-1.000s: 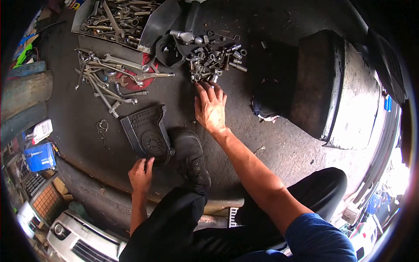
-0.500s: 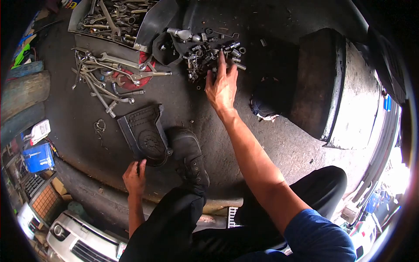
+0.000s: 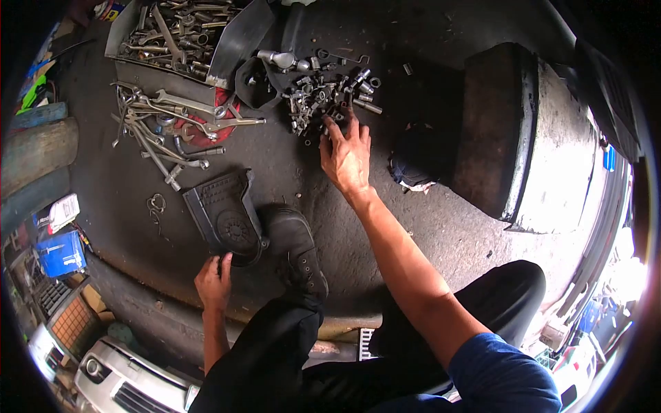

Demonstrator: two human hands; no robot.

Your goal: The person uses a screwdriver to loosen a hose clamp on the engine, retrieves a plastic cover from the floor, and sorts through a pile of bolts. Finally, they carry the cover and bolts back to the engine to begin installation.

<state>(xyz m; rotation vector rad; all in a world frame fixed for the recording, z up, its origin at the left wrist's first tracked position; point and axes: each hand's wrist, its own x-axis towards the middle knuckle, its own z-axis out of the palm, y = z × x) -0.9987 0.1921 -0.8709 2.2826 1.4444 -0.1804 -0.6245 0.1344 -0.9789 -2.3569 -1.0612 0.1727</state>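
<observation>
My right hand (image 3: 350, 160) reaches into a loose pile of sockets and small metal parts (image 3: 313, 102) on the dark floor. Its fingers are spread, with the fingertips at the pile's near edge. At lower left, my left hand (image 3: 215, 281) pinches the lower corner of a black plastic cover (image 3: 237, 224) between thumb and fingers. That cover lies tilted beside my shoe (image 3: 292, 237). Just left of the pile stands a dark, many-sided container (image 3: 256, 86), with a few small parts visible inside.
A metal box (image 3: 162, 72) full of wrenches stands at the upper left. Below it, several wrenches (image 3: 162, 138) lie heaped over a red round piece (image 3: 206, 132). A large block-shaped object (image 3: 496, 131) stands to the right. A dark cloth-like bundle (image 3: 413, 165) lies before it.
My right hand has drawn back slightly toward me from the middle of the pile to its near edge. The left hand stays at the cover's corner. The view has shifted a little.
</observation>
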